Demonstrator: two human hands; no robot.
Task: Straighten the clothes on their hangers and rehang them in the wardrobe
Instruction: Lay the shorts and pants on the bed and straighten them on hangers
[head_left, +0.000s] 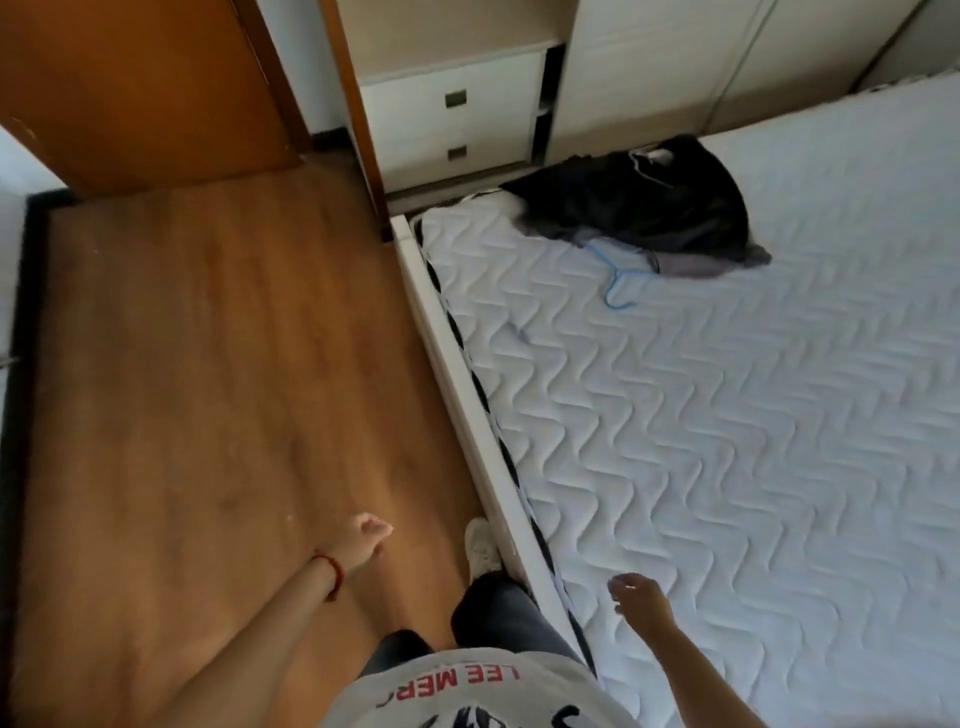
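Both hands hang loose and hold nothing, the left hand (368, 535) over the floor (208, 364), the right hand (638, 597) above the mattress (727, 441), well apart from the dark clothes (649, 202) and blue hanger (621, 283) lying on it

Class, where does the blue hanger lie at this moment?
In the head view, the blue hanger lies on the white mattress toward its far end, poking out from under the dark clothes pile.
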